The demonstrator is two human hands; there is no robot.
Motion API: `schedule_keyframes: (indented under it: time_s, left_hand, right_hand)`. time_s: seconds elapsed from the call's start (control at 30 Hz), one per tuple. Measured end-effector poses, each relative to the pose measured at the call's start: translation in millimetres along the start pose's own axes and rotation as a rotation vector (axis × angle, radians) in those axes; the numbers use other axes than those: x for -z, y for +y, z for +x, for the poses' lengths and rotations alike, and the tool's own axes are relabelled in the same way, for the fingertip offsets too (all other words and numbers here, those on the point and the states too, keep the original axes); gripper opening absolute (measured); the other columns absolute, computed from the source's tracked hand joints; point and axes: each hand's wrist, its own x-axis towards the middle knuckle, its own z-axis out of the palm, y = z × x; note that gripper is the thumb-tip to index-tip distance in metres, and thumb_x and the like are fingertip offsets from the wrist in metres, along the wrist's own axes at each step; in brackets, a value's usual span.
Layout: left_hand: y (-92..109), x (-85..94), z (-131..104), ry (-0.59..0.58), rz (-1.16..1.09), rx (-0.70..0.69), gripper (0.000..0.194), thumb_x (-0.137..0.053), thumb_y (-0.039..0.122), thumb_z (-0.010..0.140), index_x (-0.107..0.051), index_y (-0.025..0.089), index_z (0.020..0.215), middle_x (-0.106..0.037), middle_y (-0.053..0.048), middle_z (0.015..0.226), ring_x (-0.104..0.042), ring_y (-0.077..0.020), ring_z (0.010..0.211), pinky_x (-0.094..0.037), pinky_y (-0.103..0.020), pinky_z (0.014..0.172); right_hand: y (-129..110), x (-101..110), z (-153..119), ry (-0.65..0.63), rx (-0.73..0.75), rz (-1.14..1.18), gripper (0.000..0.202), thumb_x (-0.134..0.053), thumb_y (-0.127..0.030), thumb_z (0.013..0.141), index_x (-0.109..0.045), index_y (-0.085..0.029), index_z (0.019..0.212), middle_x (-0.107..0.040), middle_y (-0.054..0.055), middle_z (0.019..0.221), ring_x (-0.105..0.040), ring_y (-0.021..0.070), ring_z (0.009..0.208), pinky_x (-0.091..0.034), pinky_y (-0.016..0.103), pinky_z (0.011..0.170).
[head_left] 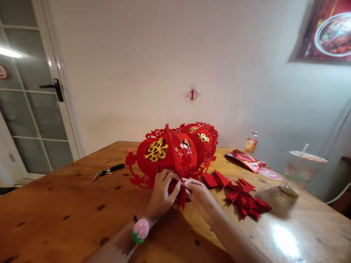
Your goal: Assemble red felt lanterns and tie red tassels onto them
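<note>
A red paper lantern with gold double-happiness characters and a cartoon couple lies on its side on the table. My left hand is at its near end, fingers closed around a red folded paper tassel that hangs below the fingertips. Close against it, my right hand pinches at the same spot, where tassel and lantern meet. The small detail between the fingertips is hidden. Behind the lantern sits a second red lantern, similarly decorated. A pink strawberry ornament is on my left wrist.
Several red folded paper pieces lie right of my hands. Farther right are a red shiny packet, an orange-labelled bottle and a clear cup with a straw. Keys lie left on the wooden table. A wall stands behind.
</note>
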Motion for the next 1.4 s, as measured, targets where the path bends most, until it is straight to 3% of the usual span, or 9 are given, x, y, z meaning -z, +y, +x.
schedule_keyframes:
  time_s: [0.37, 0.7, 0.9, 1.4]
  left_hand:
    - [2.9, 0.9, 0.5, 0.010, 0.024, 0.000, 0.007, -0.046, 0.015, 0.083, -0.051, 0.020, 0.086, -0.054, -0.002, 0.090, -0.051, -0.0168, 0.086, -0.039, -0.032, 0.079]
    - [4.2, 0.6, 0.8, 0.014, 0.018, -0.006, 0.010, -0.049, 0.012, 0.080, -0.051, 0.020, 0.084, -0.055, -0.001, 0.089, -0.051, -0.0163, 0.087, -0.038, -0.031, 0.080]
    - [6.1, 4.2, -0.2, -0.047, 0.001, -0.027, 0.008, -0.052, 0.019, 0.080, -0.051, 0.020, 0.088, -0.053, -0.003, 0.095, -0.049, -0.0180, 0.091, -0.038, -0.033, 0.083]
    - [0.6, -0.7, -0.4, 0.038, 0.030, -0.017, 0.006, -0.053, 0.026, 0.085, -0.055, 0.020, 0.087, -0.055, -0.003, 0.091, -0.051, -0.0177, 0.091, -0.039, -0.032, 0.081]
  right_hand:
    - [-2.7, -0.4, -3.1, 0.005, 0.104, -0.154, 0.007, -0.074, -0.020, 0.060, -0.068, -0.019, 0.063, -0.065, 0.001, 0.081, -0.055, 0.0119, 0.078, -0.040, 0.023, 0.075]
    - [-3.5, 5.0, -2.2, 0.014, 0.064, -0.118, 0.010, -0.075, -0.022, 0.060, -0.067, -0.018, 0.066, -0.063, 0.001, 0.082, -0.055, 0.0131, 0.080, -0.042, 0.023, 0.072]
    - [-2.9, -0.1, -4.5, 0.069, 0.058, -0.060, 0.013, -0.076, -0.024, 0.059, -0.067, -0.018, 0.066, -0.063, 0.000, 0.076, -0.055, 0.0120, 0.072, -0.042, 0.024, 0.068]
    - [1.2, 6.0, -6.1, -0.040, -0.006, -0.003, 0.012, -0.075, -0.023, 0.064, -0.069, -0.021, 0.075, -0.065, -0.002, 0.077, -0.055, 0.0096, 0.070, -0.041, 0.022, 0.066]
